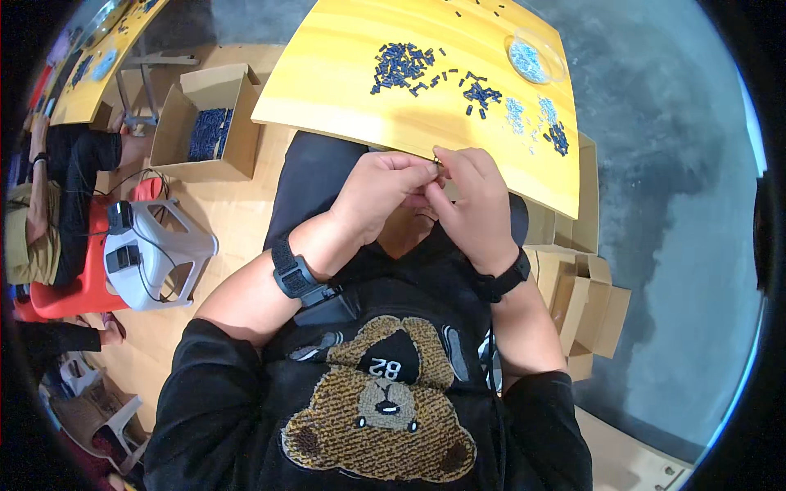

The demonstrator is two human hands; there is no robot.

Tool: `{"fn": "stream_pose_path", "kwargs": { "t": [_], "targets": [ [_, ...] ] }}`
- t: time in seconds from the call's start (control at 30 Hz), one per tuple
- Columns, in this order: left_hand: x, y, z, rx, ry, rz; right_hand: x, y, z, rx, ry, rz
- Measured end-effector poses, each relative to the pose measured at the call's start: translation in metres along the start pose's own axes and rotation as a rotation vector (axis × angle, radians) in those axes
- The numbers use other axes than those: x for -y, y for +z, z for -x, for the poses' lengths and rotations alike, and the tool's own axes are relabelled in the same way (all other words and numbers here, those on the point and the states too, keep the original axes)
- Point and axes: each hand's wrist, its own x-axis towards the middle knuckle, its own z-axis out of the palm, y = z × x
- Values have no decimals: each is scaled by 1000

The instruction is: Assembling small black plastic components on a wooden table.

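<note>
Just off the near edge of the yellow table, my left hand (368,192) and my right hand (475,209) meet, both closed in a pinch. Between the fingertips shows a tiny dark piece (437,163) with a brassy glint; fingers hide most of it, so its kind cannot be made out. Beyond my hands, a large pile of small black cylindrical parts (400,65) lies on the table (344,102). Right of it is a smaller black cluster (483,96). Small pale blue parts (514,116) lie farther right, beside more black parts (557,139).
A clear round dish (526,61) of pale blue pieces stands at the far right. Cardboard boxes stand left (233,155) and right (594,311). A white stool (164,266) carries black devices and cables. Another person (49,204) sits at the left by a second table.
</note>
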Motion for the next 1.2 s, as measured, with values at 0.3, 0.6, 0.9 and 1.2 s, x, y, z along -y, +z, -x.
{"fn": "stream_pose_path", "kwargs": {
  "t": [0.3, 0.6, 0.9, 1.2],
  "targets": [
    [26, 0, -5, -87, -157, -29, -20, 6, 22, 147, 25, -36],
    [35, -13, -23, -80, -272, 23, -30, 21, 24, 179, 229, -20],
    [41, -22, -38, -114, -299, 63, -45, 31, 23, 145, 295, -85],
    [38, -23, -48, -134, -307, 32, -51, 34, 18, 130, 317, -41]
  ]
}}
